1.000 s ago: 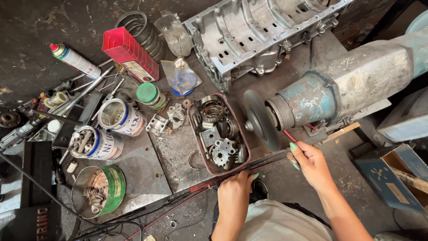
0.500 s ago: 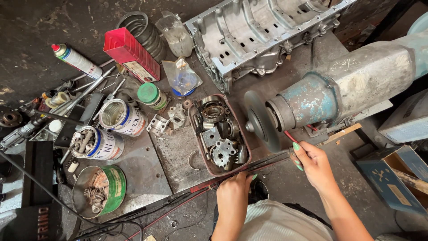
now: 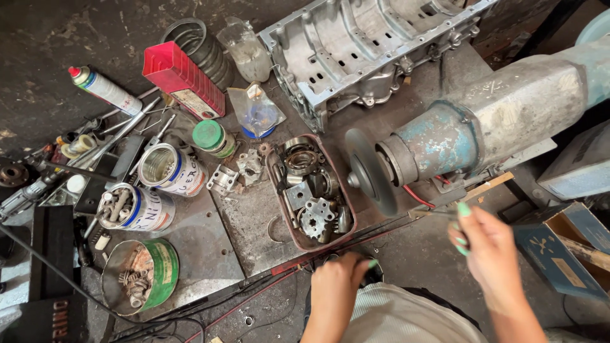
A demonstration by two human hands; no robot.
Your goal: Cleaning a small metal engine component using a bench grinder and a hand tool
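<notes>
My right hand [image 3: 484, 244] hovers below the bench grinder [image 3: 483, 130], fingers pinched on a thin dark rod whose tip points toward the grinding wheel [image 3: 368, 170]. My left hand [image 3: 340, 279] rests low at the bench's front edge, fingers curled over a dark round object against my lap; what it grips is hidden. Just above it sits a dark red tray [image 3: 277, 184] filled with gears, bearings and small metal parts.
An aluminium engine casing [image 3: 362, 57] lies at the back. Left of the tray stand open tins [image 3: 166, 170] [image 3: 130, 206] of bolts, a green tin [image 3: 143, 276] of springs, a spray can [image 3: 105, 89], a red box [image 3: 181, 76], loose tools and cables. A blue carton [image 3: 562, 254] sits at right.
My right hand has drifted slightly down and right, away from the grinding wheel. My left hand stays at the bench edge.
</notes>
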